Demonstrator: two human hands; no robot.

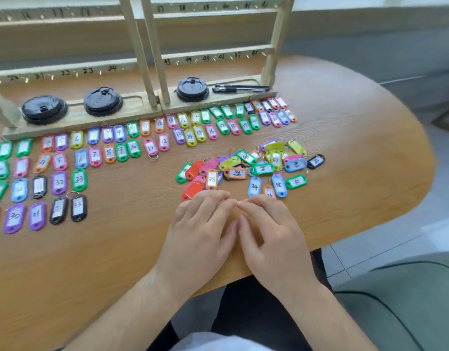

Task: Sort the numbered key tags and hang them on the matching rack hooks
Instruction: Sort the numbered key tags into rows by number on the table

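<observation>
The left hand (200,234) and right hand (274,236) rest on the bench (117,262), fingers (210,202) released. Heaped key tags (246,165) lie at their 12 o'clock.

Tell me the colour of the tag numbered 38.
The 38 tag is orange; head view.

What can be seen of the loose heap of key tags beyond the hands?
The heap of key tags lies on the wooden table, right of the sorted rows. Its plastic tags, red, pink, orange, yellow, green, blue and black, overlap at all angles; most show a white label, some a wire ring. Numbers 34, 38 and 39 are readable. The left hand and right hand lie flat at its near edge.
</observation>
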